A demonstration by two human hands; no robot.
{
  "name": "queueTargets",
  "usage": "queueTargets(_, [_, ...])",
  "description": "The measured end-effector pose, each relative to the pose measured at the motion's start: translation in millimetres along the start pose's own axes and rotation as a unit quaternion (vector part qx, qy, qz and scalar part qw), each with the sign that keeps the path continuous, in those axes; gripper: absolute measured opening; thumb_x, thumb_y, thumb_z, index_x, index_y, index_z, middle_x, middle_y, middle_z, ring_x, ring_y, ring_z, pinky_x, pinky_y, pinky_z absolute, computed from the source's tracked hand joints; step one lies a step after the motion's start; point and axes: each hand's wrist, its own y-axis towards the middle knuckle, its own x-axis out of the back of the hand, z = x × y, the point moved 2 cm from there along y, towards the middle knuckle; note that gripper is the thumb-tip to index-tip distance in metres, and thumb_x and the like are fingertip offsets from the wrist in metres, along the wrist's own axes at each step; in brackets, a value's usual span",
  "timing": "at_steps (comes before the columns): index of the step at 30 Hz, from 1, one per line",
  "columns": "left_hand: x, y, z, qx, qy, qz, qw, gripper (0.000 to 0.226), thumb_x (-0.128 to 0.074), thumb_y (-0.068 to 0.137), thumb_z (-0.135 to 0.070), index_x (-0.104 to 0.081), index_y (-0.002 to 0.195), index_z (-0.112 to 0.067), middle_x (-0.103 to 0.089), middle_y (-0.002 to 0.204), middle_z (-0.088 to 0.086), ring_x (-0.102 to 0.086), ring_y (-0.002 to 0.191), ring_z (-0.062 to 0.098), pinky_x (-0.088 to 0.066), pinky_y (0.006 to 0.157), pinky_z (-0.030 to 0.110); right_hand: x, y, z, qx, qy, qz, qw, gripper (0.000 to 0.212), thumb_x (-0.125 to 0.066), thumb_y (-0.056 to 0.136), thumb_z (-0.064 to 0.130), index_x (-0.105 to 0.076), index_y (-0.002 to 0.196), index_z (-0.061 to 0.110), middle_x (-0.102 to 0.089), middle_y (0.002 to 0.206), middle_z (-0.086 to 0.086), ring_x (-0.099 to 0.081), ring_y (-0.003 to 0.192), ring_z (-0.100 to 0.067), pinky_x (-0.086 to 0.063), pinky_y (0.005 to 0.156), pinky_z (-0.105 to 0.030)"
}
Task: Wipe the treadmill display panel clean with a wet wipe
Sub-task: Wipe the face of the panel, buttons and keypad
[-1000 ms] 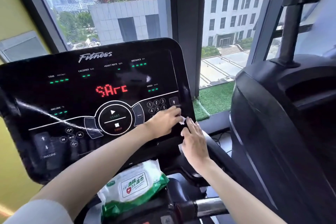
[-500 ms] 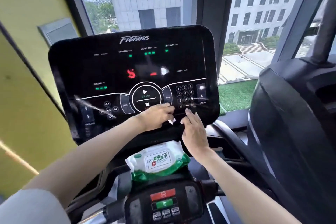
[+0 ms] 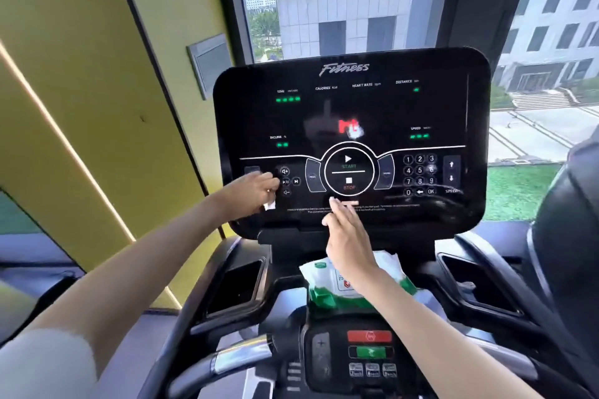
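- At the lower left of the display panel [image 3: 372, 107], the left hand [image 3: 251, 193] clutches a crumpled white wet wipe [image 3: 269, 205] against it.
- Fingers straight, the right hand [image 3: 348, 236] touches its lower edge.
- Glossy black and round-cornered, the display panel runs widest left to right.

In front of me the black plastic treadmill console ledge [image 3: 287, 269] carries one thing — a soft green-and-white pack of wet wipes [image 3: 321, 283].
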Motion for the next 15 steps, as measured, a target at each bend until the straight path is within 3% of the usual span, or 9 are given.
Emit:
queueTargets(1, [5, -4, 10, 0.038, 0.005, -0.029, 0.999, 0.020, -0.065, 0.060, 0.009, -0.067, 0.070, -0.008, -0.057, 0.082, 0.006, -0.054, 0.077, 0.025, -0.048, 0.067, 0.034, -1, 1, 3, 0.002, 0.001, 0.000, 1.000, 0.034, -0.063, 0.053, -0.024, -0.061, 0.076, 0.001, -0.059, 0.121, -0.027, -0.056, 0.116, -0.034, -0.034, 0.104, -0.049])
queueTargets(3, [14, -13, 30, 0.212, -0.052, -0.128, 0.967, 0.027, -0.058, 0.061, 0.018, -0.067, 0.073, -0.004, -0.058, 0.082, 0.012, -0.055, 0.080, 0.032, -0.048, 0.065, 0.037, -4, 2, 8, 0.003, 0.002, -0.001, 1.000, 0.034, -0.060, 0.056, -0.025, -0.061, 0.077, 0.001, -0.058, 0.123, -0.026, -0.055, 0.118, -0.033, -0.033, 0.105, -0.049])
queueTargets(5, [21, -25, 43, 0.410, -0.150, -0.220, 0.872, 0.036, -0.050, 0.071, 0.021, -0.068, 0.087, -0.005, -0.055, 0.092, 0.013, -0.051, 0.090, 0.031, -0.042, 0.070, 0.035, -5, 4, 12, 0.006, 0.003, -0.003, 1.000, 0.034, -0.058, 0.057, -0.026, -0.061, 0.077, 0.001, -0.057, 0.123, -0.027, -0.054, 0.119, -0.034, -0.029, 0.106, -0.049])
queueTargets(6, [22, -30, 43, 0.471, -0.206, -0.238, 0.824, 0.037, -0.045, 0.077, 0.019, -0.067, 0.095, -0.006, -0.054, 0.097, 0.013, -0.050, 0.094, 0.029, -0.040, 0.072, 0.032, -6, 5, 13, 0.008, 0.002, -0.004, 1.000, 0.035, -0.058, 0.056, -0.027, -0.061, 0.077, 0.001, -0.058, 0.122, -0.027, -0.055, 0.118, -0.035, -0.028, 0.105, -0.050])
queueTargets(8, [18, -34, 31, 0.520, -0.290, -0.218, 0.773, 0.039, -0.039, 0.084, 0.013, -0.063, 0.107, -0.007, -0.051, 0.105, 0.013, -0.050, 0.095, 0.027, -0.039, 0.073, 0.030, -8, 7, 16, 0.016, -0.002, -0.003, 1.000, 0.036, -0.060, 0.053, -0.027, -0.061, 0.076, 0.001, -0.059, 0.120, -0.027, -0.056, 0.116, -0.035, -0.028, 0.104, -0.051])
queueTargets(11, [5, -38, -3, 0.563, -0.290, -0.185, 0.752, 0.043, -0.039, 0.082, 0.011, -0.056, 0.115, -0.011, -0.048, 0.111, 0.011, -0.052, 0.093, 0.028, -0.040, 0.072, 0.032, -12, 10, 20, 0.028, -0.001, 0.008, 1.000, 0.037, -0.061, 0.054, -0.026, -0.063, 0.078, 0.001, -0.059, 0.121, -0.026, -0.056, 0.117, -0.033, -0.027, 0.106, -0.048])
queueTargets(13, [-4, -33, -25, 0.627, -0.309, -0.175, 0.694, 0.047, -0.038, 0.083, 0.011, -0.050, 0.121, -0.012, -0.046, 0.115, 0.010, -0.053, 0.090, 0.028, -0.041, 0.072, 0.032, -13, 12, 22, 0.035, 0.003, 0.014, 0.999, 0.036, -0.060, 0.058, -0.025, -0.063, 0.080, 0.003, -0.057, 0.124, -0.024, -0.053, 0.121, -0.031, -0.025, 0.108, -0.045])
queueTargets(15, [-7, -16, -41, 0.675, -0.367, -0.191, 0.611, 0.050, -0.035, 0.085, 0.013, -0.045, 0.128, -0.011, -0.043, 0.120, 0.011, -0.047, 0.087, 0.023, -0.038, 0.074, 0.029, -14, 13, 21, 0.041, 0.008, 0.016, 0.999, 0.035, -0.057, 0.061, -0.025, -0.062, 0.081, 0.003, -0.056, 0.127, -0.024, -0.050, 0.124, -0.030, -0.023, 0.111, -0.042])
